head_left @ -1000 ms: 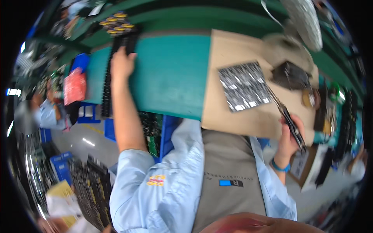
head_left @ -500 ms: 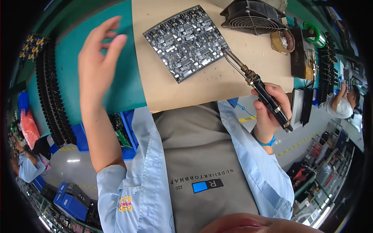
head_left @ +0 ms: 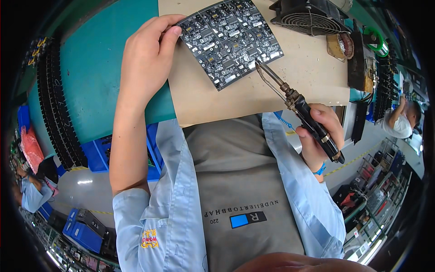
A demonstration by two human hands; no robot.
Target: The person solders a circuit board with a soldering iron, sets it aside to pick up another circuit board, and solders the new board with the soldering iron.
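Observation:
A black printed circuit board panel (head_left: pixel 235 45), divided into several repeated sections, lies on brown paper. My left hand (head_left: pixel 147 59) pinches its upper left corner between thumb and fingers; the fingertips behind the edge are hidden. In my right hand (head_left: pixel 327 128) is a soldering iron (head_left: pixel 304 109) with a black handle and a thin metal tube beside its shaft. Its tip is over the panel's lower right part, by a shiny spot; whether it touches cannot be made out.
A black fan (head_left: pixel 310 19) with a wire guard stands behind the panel. To its right are a small tin (head_left: pixel 340 46), a dark iron stand (head_left: pixel 356 68) and a green solder spool (head_left: pixel 376 41). Black slotted racks (head_left: pixel 59 104) line the left of the green mat (head_left: pixel 104 68).
My left hand has come right from above the green mat and taken hold of the panel's corner. The soldering iron's tip has shifted from the panel's right edge onto its lower part.

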